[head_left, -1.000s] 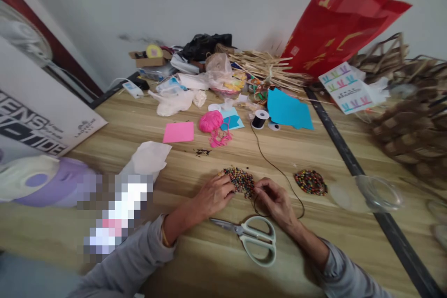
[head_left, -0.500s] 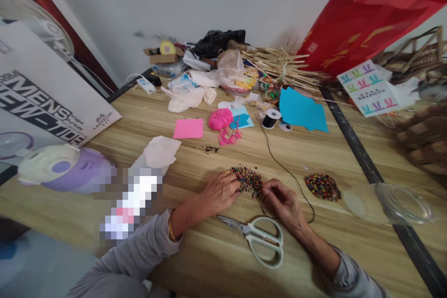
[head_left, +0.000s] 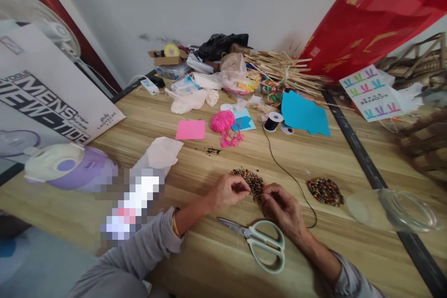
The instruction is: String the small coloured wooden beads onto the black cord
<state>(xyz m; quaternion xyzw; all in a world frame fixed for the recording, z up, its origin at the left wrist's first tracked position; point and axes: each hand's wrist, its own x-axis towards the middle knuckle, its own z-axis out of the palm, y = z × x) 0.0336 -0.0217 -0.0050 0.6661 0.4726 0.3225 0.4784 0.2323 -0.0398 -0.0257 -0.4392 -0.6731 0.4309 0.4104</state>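
Pinching its thumb and forefinger close together, the left hand was at the near edge of a heap of small, round, multicoloured beads; whether a bead sat between those tips was too small to tell. Nearer the body lay metal scissors with pale-green handles, apart from both hands. Behind the heap, a white spool wound with black cord stood on the wood-grained surface, and a thin black cord ran out and looped under the right hand, whose narrowed fingertips appeared to hold it beside the beads. No bead could be made out on that cord. Farther right rested a coiled strand of multicoloured beads, seemingly a length already done, while the loose heap suggested plenty of threading remained.
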